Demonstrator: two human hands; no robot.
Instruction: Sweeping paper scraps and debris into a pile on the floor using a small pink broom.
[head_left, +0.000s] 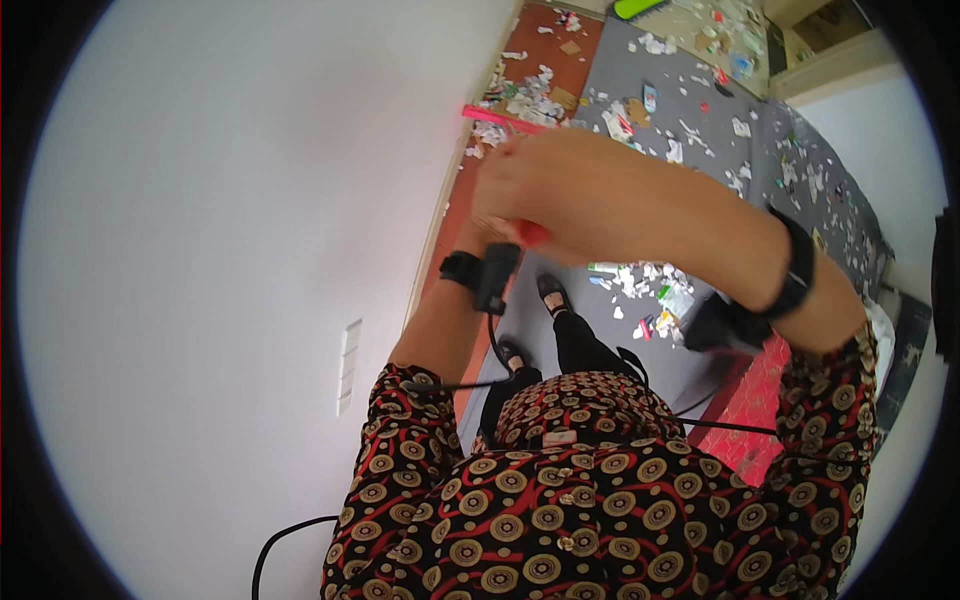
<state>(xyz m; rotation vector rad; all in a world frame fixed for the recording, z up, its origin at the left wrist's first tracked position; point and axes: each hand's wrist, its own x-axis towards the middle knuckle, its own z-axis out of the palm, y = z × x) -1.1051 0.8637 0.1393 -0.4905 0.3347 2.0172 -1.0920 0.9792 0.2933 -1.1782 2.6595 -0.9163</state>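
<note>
My right hand (525, 176) reaches across from the right, blurred, with its fingers curled over. A red rounded piece (534, 233), which looks like a handle's end, sticks out beneath it. My left hand (489, 223) comes up from below and meets the right one; its fingers are mostly hidden. Just beyond the hands, a pink bar (495, 117), apparently a broom head, lies across the floor strip by the wall. Any shaft between the bar and the red piece is hidden behind my hands. Heaped paper scraps (532, 97) lie past the bar.
A white wall (225, 225) with a switch panel (349, 367) runs along the left. Scraps (637, 281) litter the grey floor covering (675, 60). A red patterned panel (742, 435) stands at right. Black cables (727, 427) hang from my wrist devices (499, 277). A green brush (636, 7) lies far off.
</note>
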